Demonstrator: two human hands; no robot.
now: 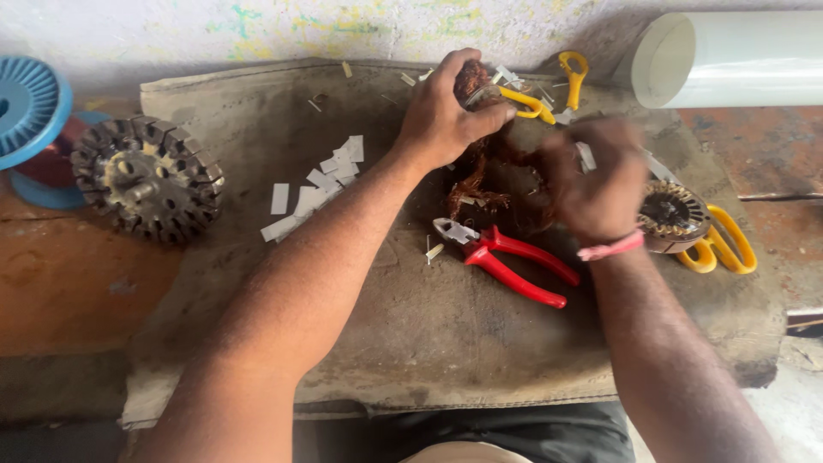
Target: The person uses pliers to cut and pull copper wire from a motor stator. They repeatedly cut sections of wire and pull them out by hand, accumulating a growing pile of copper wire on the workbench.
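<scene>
Head view, from the left edge across: a blue spool sits at nine o'clock, with a bare slotted stator core just beside it, half on the worn mat. White paper strips lie scattered toward ten o'clock of the mat's middle. The left hand reaches to twelve o'clock, forearm running diagonally up from the lower left, fingers curled tight around the top of a copper-wound stator that stands between both hands. Red pliers lie on the mat at its six o'clock, jaws toward the left. The right hand is blurred, knuckles up, wrist bent inward against the winding; whether it grips anything I cannot tell. Yellow-handled scissors rest behind, a second core and a white pipe at two to three o'clock.

In my judgement, thin copper could snag or snap if the right hand tugs hard, and the pliers' jaws sit close beneath its wrist.
</scene>
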